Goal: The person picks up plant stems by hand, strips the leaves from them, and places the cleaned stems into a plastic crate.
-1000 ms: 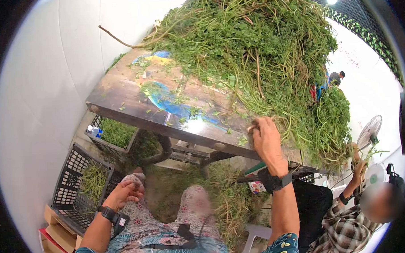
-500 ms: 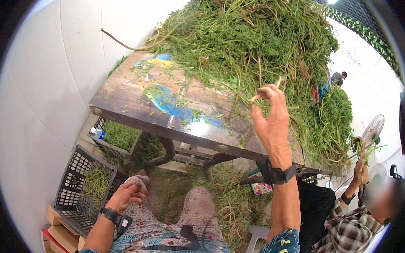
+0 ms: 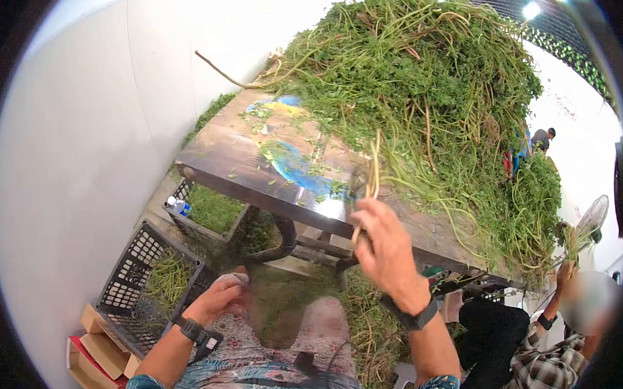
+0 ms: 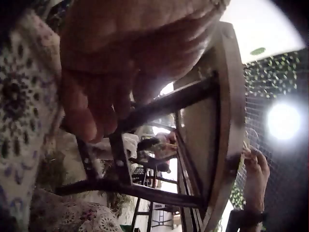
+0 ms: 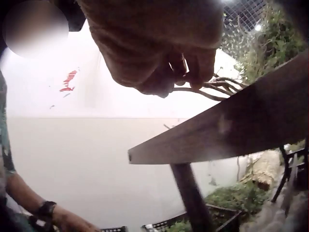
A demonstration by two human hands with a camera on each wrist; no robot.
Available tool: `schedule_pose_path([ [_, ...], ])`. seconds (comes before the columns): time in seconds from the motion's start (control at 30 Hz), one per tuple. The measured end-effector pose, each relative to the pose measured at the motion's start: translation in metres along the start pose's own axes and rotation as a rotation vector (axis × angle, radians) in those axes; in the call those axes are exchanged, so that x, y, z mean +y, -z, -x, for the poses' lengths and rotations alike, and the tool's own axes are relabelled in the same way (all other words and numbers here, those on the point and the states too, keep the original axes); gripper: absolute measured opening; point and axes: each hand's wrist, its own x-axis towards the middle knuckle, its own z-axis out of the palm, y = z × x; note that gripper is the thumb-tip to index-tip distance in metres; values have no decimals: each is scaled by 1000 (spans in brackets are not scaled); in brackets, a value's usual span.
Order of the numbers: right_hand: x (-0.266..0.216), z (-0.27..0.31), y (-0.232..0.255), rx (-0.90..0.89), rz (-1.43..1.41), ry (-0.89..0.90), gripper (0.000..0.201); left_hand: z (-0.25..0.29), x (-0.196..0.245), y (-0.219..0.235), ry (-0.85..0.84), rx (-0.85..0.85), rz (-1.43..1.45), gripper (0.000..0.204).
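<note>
My right hand [image 3: 385, 250] pinches a few pale green stems [image 3: 374, 166] over the front edge of the wooden table [image 3: 214, 153]. In the right wrist view the stems [image 5: 227, 86] stick out past the fingertips, close above the tabletop. Behind them on the table rises a large heap of leafy green stalks [image 3: 445, 87], with loose leaves scattered in front of it. My left hand [image 3: 221, 298] hangs by my left knee, its fingers loosely curled; the left wrist view shows nothing held in that hand [image 4: 135, 48].
Left of my legs, a black plastic crate [image 3: 122, 276] holds some stems. Beyond it stands another crate with greens [image 3: 216, 210] and a bottle [image 3: 178, 204]. Cardboard boxes [image 3: 101, 356] lie at lower left. Cuttings cover the floor. At right sits another person in a checked shirt [image 3: 557, 357].
My right hand lifted from the table edge with a stem, then moved left and back toward me, the stems now upright. The head view shifted. My left hand stays by the knee.
</note>
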Motion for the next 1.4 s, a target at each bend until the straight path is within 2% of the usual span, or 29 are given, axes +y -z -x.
schedule_pose_path([
  [0.1,-33,10,-17,-45,-110,28,33,9,48,-38,-113,-157,-86,43],
  [0.17,-46,17,-30,-75,-146,57,30,18,86,-75,-220,-224,-14,53],
  [0.23,-56,23,-42,-75,-187,54,28,13,110,-99,-362,-287,-26,52],
  [0.33,-66,29,-54,-107,-318,46,27,-3,130,-129,-389,-200,65,43],
  [0.37,-68,31,-56,-118,-364,48,26,-6,131,-130,-392,-219,97,41],
  [0.47,-77,45,-58,-47,-605,-179,13,-13,128,-134,-420,-239,188,28],
  [0.57,-69,72,-60,9,-1021,-812,8,-3,121,-134,-454,-184,142,27],
  [0.6,-62,78,-63,76,-1169,-898,16,5,123,-138,-399,-105,109,23],
  [0.7,-39,80,-62,378,-1643,-1039,25,18,116,-134,-294,-56,21,15],
  [0.8,-20,87,-63,550,-2036,-867,25,19,104,-129,-324,-53,-35,8],
  [0.9,-22,83,-61,645,-1976,-924,19,34,104,-133,-303,4,30,7],
  [0.93,-22,85,-61,670,-1945,-892,19,37,102,-131,-289,22,12,7],
  [1.3,-54,88,-63,325,-1479,-734,23,49,71,-102,-212,121,-81,9],
  [1.4,-70,85,-73,85,-1082,-658,20,47,62,-99,-219,97,-118,12],
])
